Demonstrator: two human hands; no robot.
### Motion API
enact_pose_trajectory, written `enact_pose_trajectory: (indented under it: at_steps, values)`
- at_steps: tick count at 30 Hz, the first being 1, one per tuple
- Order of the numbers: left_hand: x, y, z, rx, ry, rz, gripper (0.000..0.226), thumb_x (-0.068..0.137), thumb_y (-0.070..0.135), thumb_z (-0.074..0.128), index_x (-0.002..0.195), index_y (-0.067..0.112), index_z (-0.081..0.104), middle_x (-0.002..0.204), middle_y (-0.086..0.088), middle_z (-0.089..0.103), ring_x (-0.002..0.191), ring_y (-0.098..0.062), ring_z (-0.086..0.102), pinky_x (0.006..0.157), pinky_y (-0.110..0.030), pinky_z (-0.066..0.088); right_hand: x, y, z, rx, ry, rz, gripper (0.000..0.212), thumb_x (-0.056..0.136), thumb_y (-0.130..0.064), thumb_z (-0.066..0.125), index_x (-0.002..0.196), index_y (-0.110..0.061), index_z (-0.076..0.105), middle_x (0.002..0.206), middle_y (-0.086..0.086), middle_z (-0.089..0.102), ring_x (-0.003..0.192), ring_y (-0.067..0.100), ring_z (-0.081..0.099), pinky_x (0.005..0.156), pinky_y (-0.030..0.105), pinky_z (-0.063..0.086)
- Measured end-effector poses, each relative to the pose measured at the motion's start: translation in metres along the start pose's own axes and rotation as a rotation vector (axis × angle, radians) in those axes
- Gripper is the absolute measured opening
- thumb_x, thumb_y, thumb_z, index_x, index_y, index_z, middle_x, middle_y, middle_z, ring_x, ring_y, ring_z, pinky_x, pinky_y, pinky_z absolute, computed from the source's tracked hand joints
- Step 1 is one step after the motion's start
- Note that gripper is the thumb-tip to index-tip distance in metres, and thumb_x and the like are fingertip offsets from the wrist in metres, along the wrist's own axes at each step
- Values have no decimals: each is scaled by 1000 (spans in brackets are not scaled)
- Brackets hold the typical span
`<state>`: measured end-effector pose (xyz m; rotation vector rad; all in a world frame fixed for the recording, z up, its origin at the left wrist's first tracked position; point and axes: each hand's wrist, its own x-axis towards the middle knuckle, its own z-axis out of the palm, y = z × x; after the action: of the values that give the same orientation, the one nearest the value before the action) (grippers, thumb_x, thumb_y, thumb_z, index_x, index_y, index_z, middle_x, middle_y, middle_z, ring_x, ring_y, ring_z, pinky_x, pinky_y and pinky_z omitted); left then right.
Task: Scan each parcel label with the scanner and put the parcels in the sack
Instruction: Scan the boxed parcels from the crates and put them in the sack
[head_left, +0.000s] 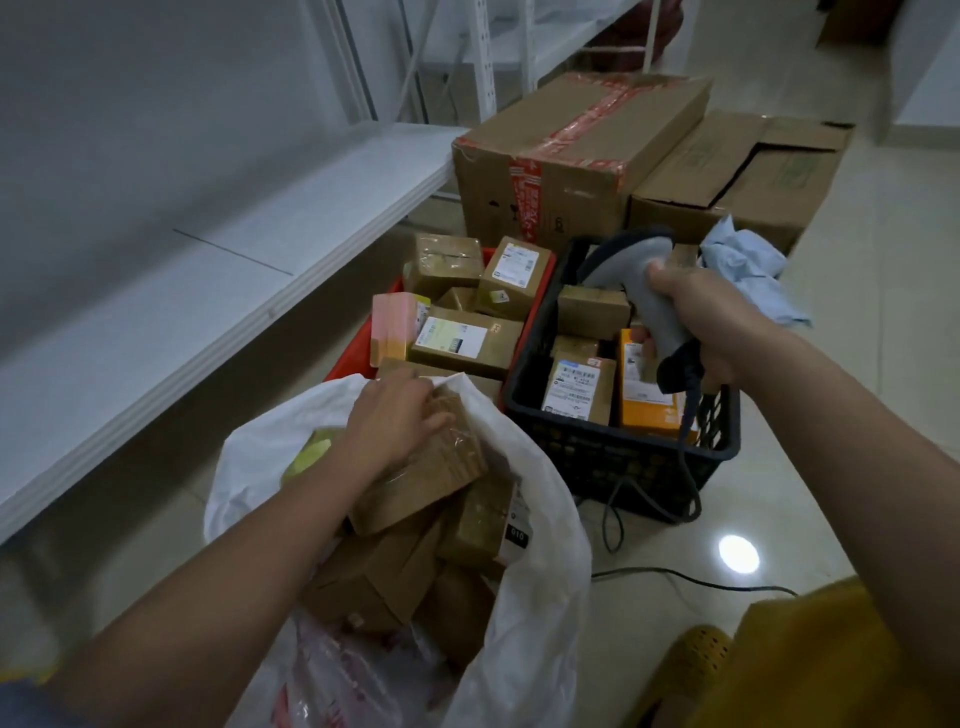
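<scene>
1. The left hand (397, 415) holds a brown box (421, 473) at the mouth of the white sack (530, 499), low in the middle of the picture.
2. More brown boxes sit inside the sack.
3. The right hand (696, 322) grips the gray scanner (647, 291) over the black crate (618, 457), right of the middle.
4. The scanner's cord (691, 499) hangs down to the floor.
5. The red crate (358, 348) beside the black one is full of parcels.
6. Two big cardboard boxes (576, 150) stand behind the crates, near the top.
</scene>
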<state>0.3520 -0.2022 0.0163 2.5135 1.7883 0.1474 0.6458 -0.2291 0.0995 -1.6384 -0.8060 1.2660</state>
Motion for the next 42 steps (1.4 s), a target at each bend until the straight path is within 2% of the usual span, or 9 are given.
enact_pose_trajectory:
  at_steps: [2,6,11,15,18,25,31,37,42]
  values:
    - [12,26,-1,-108,14,36,22,96,28,58,104,9,64,115,-5,61,100,-16,57,86,-14,36,7,5,-15,39,26,-3,41,101,-41,48,133,-15,45,100,9,58,71,18,62,60,30,49]
    - [53,78,23,-305,-24,2,12,91,27,64,87,20,56,94,2,58,84,-12,56,78,-30,53,33,18,-50,7,65,-26,44,99,-43,50,135,-17,46,106,12,62,76,21,64,55,29,50]
    - [126,151,68,-609,-169,-91,18,93,32,62,98,15,59,97,1,60,84,-11,56,63,-21,43,68,16,-104,-91,136,-100,47,103,-43,42,135,-10,50,105,10,63,76,20,66,60,29,51]
    - [182,213,93,-1100,-541,-526,51,87,53,63,118,14,54,120,-6,57,106,-22,58,91,-37,53,87,15,-134,-67,190,-113,42,103,-42,43,129,-11,55,95,10,63,60,13,65,51,25,51]
    - [206,237,116,-1313,-680,-660,99,75,63,70,150,22,22,148,-9,38,129,-34,44,99,-44,46,98,15,-141,-32,204,-99,39,103,-41,42,128,-13,53,96,12,64,61,14,65,51,24,51]
    - [239,245,153,-824,-329,-26,137,56,36,92,153,36,-4,162,1,11,148,-25,13,116,-53,26,115,16,-138,2,200,-53,43,103,-42,43,132,-11,51,97,12,64,72,18,66,60,28,52]
    - [247,218,148,-770,-379,34,128,67,17,87,154,35,-5,159,1,17,147,-26,13,116,-55,24,113,14,-132,17,215,-27,43,103,-41,43,131,-9,51,90,12,64,67,18,66,60,28,53]
    - [264,224,130,-662,-482,122,139,58,30,92,148,47,-12,163,2,5,149,-29,2,116,-57,20,108,11,-123,107,233,21,44,103,-42,44,130,-7,48,88,12,63,69,19,64,66,29,53]
    - [247,227,125,-481,-433,198,121,62,31,90,153,24,11,150,3,12,140,-25,14,117,-48,25,107,11,-123,108,243,15,48,103,-42,44,135,-6,47,90,11,64,66,18,65,57,28,52]
